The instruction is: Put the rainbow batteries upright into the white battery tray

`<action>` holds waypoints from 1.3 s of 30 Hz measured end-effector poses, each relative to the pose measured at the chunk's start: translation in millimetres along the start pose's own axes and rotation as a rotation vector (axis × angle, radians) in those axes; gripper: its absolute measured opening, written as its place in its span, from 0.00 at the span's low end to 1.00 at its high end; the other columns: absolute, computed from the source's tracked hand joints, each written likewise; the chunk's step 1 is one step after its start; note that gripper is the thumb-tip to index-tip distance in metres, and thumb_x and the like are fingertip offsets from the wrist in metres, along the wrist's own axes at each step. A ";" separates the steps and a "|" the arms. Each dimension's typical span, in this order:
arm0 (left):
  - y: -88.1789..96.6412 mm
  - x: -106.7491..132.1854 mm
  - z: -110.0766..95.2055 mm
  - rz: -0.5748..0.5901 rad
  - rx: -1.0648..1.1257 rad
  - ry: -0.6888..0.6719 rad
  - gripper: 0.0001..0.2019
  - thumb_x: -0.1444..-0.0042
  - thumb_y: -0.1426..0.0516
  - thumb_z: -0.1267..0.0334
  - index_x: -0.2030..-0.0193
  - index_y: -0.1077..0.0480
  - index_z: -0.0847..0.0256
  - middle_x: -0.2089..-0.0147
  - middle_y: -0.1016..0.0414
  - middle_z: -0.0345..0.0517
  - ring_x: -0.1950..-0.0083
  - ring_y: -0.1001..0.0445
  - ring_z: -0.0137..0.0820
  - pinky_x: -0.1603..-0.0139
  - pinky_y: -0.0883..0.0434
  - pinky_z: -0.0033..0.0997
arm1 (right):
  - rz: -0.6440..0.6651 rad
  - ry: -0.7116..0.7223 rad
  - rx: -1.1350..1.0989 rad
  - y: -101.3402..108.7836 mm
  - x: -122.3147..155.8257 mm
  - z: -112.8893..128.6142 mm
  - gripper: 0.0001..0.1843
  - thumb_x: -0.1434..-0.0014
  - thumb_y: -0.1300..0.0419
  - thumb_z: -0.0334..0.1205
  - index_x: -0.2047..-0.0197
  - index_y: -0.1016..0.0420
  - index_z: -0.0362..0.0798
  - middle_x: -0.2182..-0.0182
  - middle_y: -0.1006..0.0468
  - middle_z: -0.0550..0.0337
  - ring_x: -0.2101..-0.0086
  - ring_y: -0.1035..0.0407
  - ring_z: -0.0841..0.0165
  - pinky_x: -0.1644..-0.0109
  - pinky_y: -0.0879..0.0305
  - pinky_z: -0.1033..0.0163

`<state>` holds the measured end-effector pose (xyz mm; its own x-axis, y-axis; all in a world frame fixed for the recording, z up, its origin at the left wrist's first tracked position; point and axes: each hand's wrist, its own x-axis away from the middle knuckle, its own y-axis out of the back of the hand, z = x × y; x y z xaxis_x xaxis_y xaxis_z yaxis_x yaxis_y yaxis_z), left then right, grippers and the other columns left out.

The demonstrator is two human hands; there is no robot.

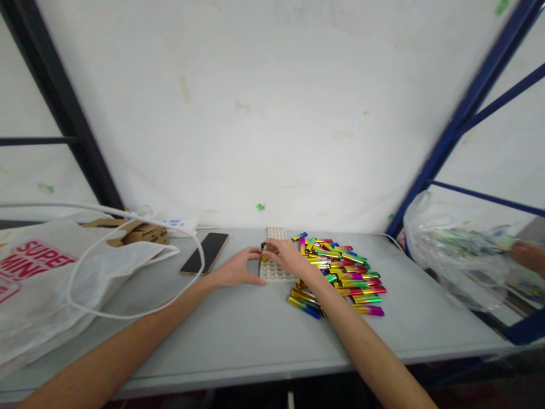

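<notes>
A white tray (pixel 279 274) with rows of holes lies on the table near the wall. At its left edge, my right hand (pixel 287 255) reaches over it, fingers bent and closed on a small yellow piece with a dark top, which looks like a lighter (pixel 264 258). My left hand (pixel 238 268) is open beside the tray, thumb and fingers apart, its fingertips close to the same piece; whether they touch it I cannot tell. To the right, a heap of shiny two-coloured lighters (pixel 347 275) spreads out, partly behind my right forearm.
A phone (pixel 206 253) lies left of my left hand. Further left are a white plastic bag (pixel 106 272), brown cardboard (pixel 142 233) and a looping white cable (pixel 140 315). A clear bag (pixel 451 255) hangs at the right by the blue frame (pixel 447 142), near another person's hand (pixel 528 255).
</notes>
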<state>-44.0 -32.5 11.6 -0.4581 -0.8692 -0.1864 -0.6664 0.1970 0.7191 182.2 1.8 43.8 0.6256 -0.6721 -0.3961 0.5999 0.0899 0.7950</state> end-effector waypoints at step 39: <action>-1.5 2.4 -14.7 -0.054 -0.161 -0.074 0.33 0.50 0.30 0.43 0.41 0.26 0.56 0.37 0.26 0.53 0.35 0.27 0.50 0.30 0.32 0.46 | -0.477 -0.285 -0.223 118.3 51.8 -59.7 0.28 0.35 0.41 0.60 0.45 0.20 0.46 0.73 0.24 0.61 0.73 0.35 0.69 0.68 0.35 0.64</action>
<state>-35.5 -41.6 19.9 -0.4704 -0.8394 -0.2723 -0.5915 0.0709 0.8032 315.4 21.6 90.0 0.1216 -0.8441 -0.5222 0.8912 -0.1388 0.4319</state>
